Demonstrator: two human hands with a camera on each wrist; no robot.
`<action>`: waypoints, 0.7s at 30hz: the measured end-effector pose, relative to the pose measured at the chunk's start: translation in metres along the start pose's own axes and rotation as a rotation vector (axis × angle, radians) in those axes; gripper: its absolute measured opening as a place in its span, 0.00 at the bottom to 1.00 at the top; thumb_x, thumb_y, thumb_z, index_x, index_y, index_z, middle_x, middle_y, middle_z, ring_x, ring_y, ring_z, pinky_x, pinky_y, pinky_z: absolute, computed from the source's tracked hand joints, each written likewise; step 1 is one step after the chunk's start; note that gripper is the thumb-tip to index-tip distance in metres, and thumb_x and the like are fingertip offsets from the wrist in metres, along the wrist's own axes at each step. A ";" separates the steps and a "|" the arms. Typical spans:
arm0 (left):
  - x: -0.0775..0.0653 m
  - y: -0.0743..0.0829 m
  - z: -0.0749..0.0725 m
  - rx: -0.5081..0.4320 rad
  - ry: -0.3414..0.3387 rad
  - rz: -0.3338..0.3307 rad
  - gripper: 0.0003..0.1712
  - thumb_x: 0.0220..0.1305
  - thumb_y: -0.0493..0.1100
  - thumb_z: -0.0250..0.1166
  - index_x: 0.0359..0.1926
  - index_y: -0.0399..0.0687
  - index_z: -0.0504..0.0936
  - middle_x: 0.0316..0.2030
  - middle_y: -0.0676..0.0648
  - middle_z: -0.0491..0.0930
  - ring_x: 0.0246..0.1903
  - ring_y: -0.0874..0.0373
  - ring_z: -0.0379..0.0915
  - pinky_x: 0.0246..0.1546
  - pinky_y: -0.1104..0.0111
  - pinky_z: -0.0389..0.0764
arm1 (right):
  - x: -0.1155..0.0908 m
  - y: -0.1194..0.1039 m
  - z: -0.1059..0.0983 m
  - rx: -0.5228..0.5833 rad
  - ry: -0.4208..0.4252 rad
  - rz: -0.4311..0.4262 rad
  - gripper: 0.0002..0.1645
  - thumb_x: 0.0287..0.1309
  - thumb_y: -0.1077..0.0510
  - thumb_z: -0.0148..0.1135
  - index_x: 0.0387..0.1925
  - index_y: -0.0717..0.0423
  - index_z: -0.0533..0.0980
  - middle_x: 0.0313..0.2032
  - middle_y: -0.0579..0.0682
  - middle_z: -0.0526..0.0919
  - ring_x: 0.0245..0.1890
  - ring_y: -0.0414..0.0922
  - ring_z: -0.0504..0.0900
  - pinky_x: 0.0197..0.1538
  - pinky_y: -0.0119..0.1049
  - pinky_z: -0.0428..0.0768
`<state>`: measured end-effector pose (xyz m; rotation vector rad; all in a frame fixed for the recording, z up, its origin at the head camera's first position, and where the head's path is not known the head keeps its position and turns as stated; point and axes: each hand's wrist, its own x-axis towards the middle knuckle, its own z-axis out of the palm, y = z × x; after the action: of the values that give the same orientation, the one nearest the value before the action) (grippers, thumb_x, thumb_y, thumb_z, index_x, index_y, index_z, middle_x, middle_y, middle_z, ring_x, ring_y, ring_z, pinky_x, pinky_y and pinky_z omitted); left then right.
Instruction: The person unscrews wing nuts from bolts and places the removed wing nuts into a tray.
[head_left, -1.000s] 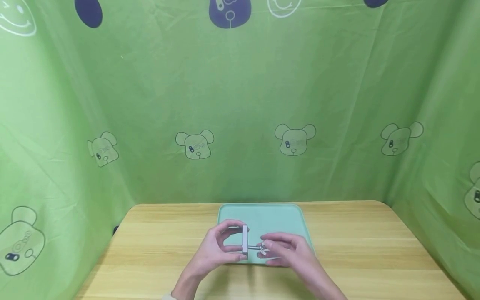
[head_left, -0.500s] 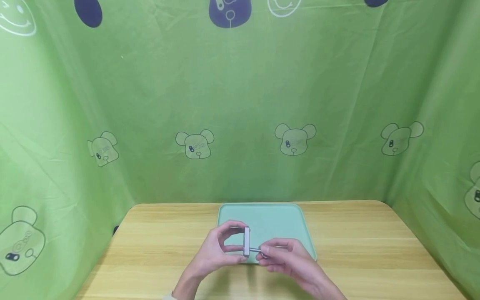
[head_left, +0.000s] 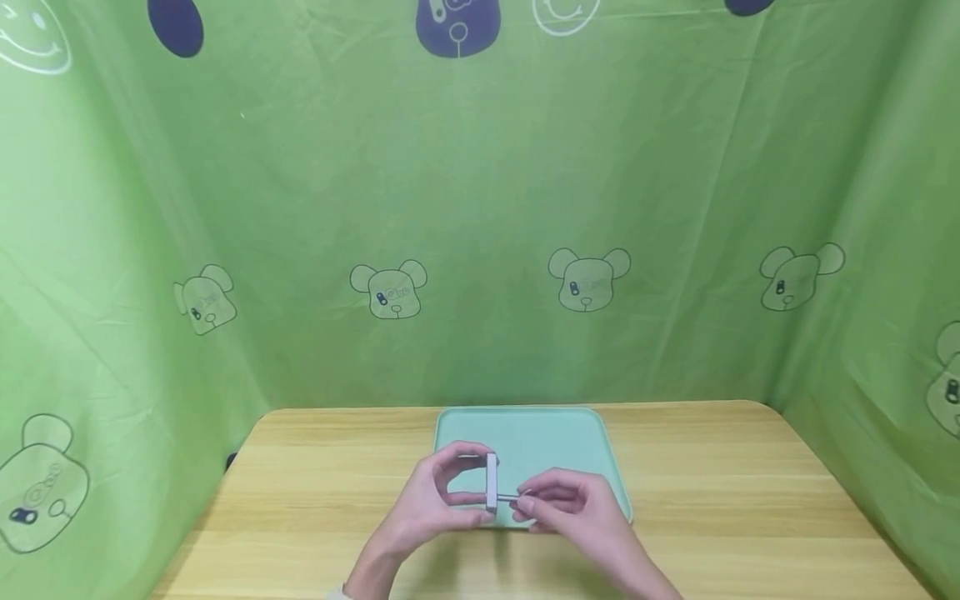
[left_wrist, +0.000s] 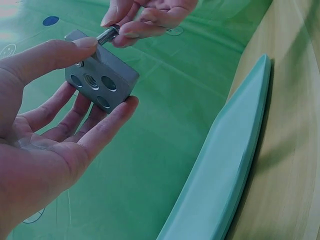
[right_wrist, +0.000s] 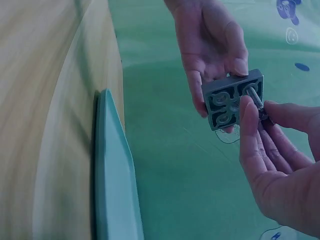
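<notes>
My left hand holds a grey rectangular metal block by its edges, above the tray. In the left wrist view, the block's flat face has several round holes, with a threaded one in the middle. The other face of the block is recessed, as the right wrist view shows. A threaded bolt stands in a corner hole of that face. Thumb and fingers of my right hand pinch the bolt's outer end, which they largely cover.
A mint-green tray lies on the wooden table beneath the hands. Green cloth printed with bear heads hangs behind the table and on both sides.
The right hand's fingers have moved onto the bolt's end and shifted their grip around it. The left hand and the block have barely moved.
</notes>
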<state>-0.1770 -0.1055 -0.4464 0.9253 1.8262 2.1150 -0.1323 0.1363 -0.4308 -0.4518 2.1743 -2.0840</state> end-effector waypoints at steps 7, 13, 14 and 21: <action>0.000 0.002 0.000 -0.090 -0.003 -0.016 0.38 0.51 0.25 0.74 0.64 0.30 0.72 0.62 0.35 0.72 0.66 0.33 0.67 0.58 0.47 0.83 | -0.003 0.002 0.008 -0.290 0.111 -0.415 0.10 0.59 0.64 0.73 0.43 0.55 0.87 0.38 0.47 0.90 0.37 0.42 0.90 0.41 0.35 0.91; -0.001 0.001 -0.002 -0.130 -0.019 -0.015 0.37 0.54 0.25 0.72 0.65 0.30 0.70 0.63 0.33 0.71 0.64 0.40 0.71 0.54 0.45 0.85 | 0.006 0.008 0.008 -0.509 0.180 -0.887 0.15 0.53 0.70 0.75 0.43 0.58 0.87 0.38 0.51 0.91 0.37 0.44 0.90 0.44 0.27 0.89; -0.002 0.001 -0.003 -0.129 -0.018 -0.014 0.37 0.54 0.26 0.73 0.65 0.31 0.71 0.63 0.33 0.71 0.64 0.41 0.71 0.54 0.46 0.85 | 0.008 0.008 0.008 -0.535 0.182 -0.975 0.12 0.56 0.69 0.74 0.43 0.59 0.87 0.38 0.53 0.90 0.37 0.45 0.90 0.45 0.28 0.88; -0.001 0.001 -0.004 -0.131 -0.040 0.033 0.36 0.54 0.26 0.72 0.65 0.30 0.72 0.61 0.34 0.73 0.63 0.41 0.72 0.52 0.51 0.87 | 0.018 -0.007 0.010 -0.674 0.212 -1.468 0.10 0.69 0.67 0.62 0.37 0.70 0.86 0.37 0.65 0.88 0.34 0.57 0.90 0.44 0.38 0.91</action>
<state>-0.1782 -0.1096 -0.4461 0.9643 1.6419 2.1899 -0.1455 0.1214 -0.4217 -2.5959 3.0147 -1.5000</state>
